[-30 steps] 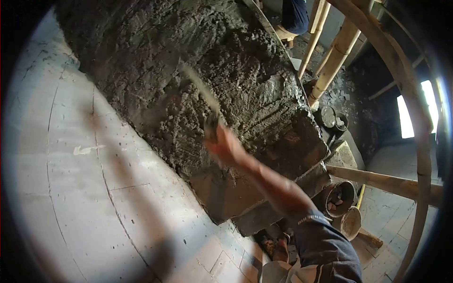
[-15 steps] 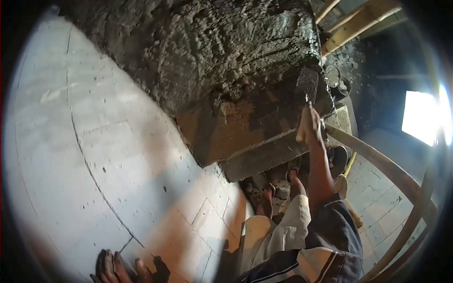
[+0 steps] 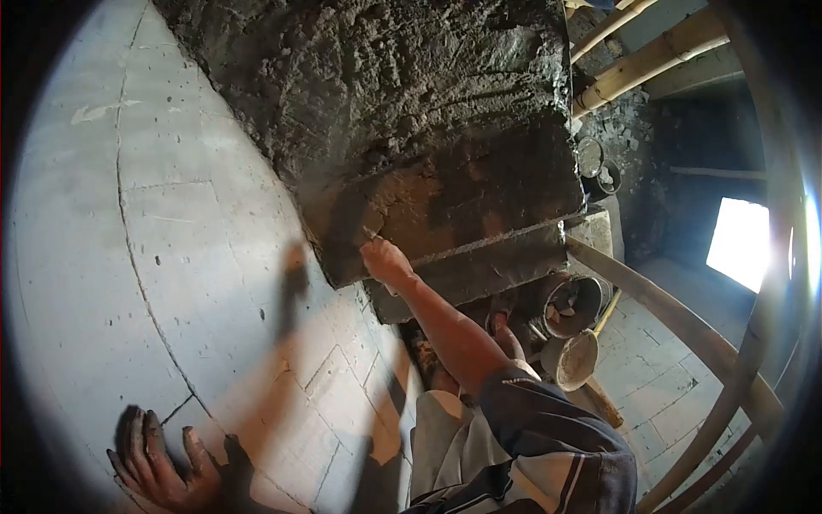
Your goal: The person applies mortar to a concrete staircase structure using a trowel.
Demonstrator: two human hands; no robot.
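Observation:
My right hand (image 3: 387,262) is shut on a trowel (image 3: 345,224), whose blade lies against the lower left edge of a dark wet mortar coat (image 3: 385,86). That coat covers the upper part of a pale block wall (image 3: 128,214). My left hand (image 3: 158,463) lies flat on the bare blocks at the bottom left. Its fingers are spread and smeared with mortar, and it holds nothing. A dark sleeve covers my right upper arm.
Bamboo scaffold poles (image 3: 659,56) run at the upper right, and another pole (image 3: 685,317) crosses below. Mortar pans (image 3: 569,308) and a bowl (image 3: 578,360) sit on the floor under me, near my sandalled foot (image 3: 501,325). A bright window (image 3: 741,240) is at the right.
My right hand swung from the right corner of the mortar patch, where the trowel was loaded, left to its lower left edge. My left hand has come further into view on the wall.

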